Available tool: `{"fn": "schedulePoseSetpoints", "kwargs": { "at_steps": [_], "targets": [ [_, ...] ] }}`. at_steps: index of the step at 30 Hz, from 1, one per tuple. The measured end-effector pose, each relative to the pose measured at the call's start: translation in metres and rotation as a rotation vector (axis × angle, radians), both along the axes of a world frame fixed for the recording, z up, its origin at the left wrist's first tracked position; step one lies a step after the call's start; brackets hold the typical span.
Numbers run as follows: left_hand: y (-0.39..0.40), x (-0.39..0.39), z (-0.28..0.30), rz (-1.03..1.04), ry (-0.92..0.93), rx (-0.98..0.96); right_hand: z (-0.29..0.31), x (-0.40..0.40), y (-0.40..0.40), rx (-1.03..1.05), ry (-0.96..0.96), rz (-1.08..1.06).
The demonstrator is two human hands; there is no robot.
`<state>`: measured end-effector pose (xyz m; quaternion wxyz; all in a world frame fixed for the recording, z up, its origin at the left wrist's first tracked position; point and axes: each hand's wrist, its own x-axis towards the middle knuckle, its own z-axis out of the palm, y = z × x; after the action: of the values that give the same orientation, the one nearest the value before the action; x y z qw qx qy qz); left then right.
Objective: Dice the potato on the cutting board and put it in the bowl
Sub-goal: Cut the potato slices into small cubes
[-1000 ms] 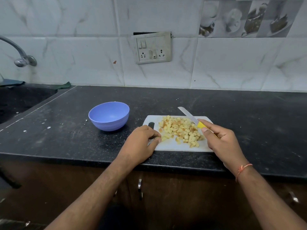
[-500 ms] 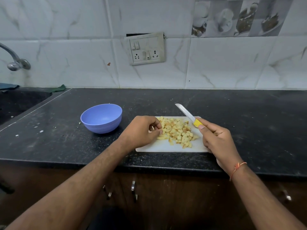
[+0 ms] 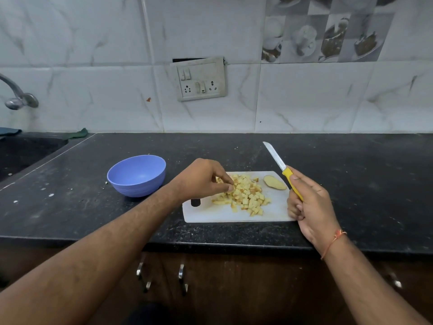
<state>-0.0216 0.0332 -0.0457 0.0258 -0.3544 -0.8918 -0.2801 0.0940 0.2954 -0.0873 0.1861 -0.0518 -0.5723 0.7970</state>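
Note:
A pile of diced potato (image 3: 246, 195) lies on the white cutting board (image 3: 210, 213). An uncut potato slice (image 3: 274, 182) rests at the board's far right corner. My left hand (image 3: 201, 179) is at the pile's left side, its curled fingers pinching a few cubes. My right hand (image 3: 309, 202) grips the yellow handle of a knife (image 3: 281, 166) beside the board's right edge, blade raised and pointing away. The blue bowl (image 3: 137, 175) stands left of the board and looks empty.
The black counter (image 3: 363, 184) ends in a front edge just below the board. A sink (image 3: 25, 151) with a tap (image 3: 17, 97) sits at the far left. A switch plate (image 3: 201, 78) hangs on the tiled wall. Cabinet handles (image 3: 181, 276) show below.
My left hand moved from the board's left end into the pile and picked up cubes. My right hand drew the knife off the pile to the right, uncovering the potato slice.

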Motion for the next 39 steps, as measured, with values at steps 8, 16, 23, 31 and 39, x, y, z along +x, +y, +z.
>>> {"fn": "schedulePoseSetpoints", "kwargs": {
  "at_steps": [8, 16, 23, 31, 39],
  "targets": [
    [0.031, -0.016, 0.014, -0.025, 0.057, -0.078, -0.001, -0.002, -0.001, 0.018, -0.002, -0.007],
    [0.086, -0.055, 0.038, -0.117, 0.03, -0.318, -0.005, -0.004, 0.0, 0.027, -0.009, -0.023],
    [0.129, -0.068, 0.037, -0.285, -0.045, -0.532, -0.006, -0.006, 0.002, -0.001, -0.001, -0.067],
    [0.151, -0.066, 0.027, -0.306, 0.005, -0.605, -0.006, -0.008, 0.004, -0.009, -0.009, -0.057],
    [0.081, -0.047, 0.044, -0.103, 0.062, -0.116, -0.006, -0.006, 0.003, 0.032, -0.009, -0.058]
  ]
}}
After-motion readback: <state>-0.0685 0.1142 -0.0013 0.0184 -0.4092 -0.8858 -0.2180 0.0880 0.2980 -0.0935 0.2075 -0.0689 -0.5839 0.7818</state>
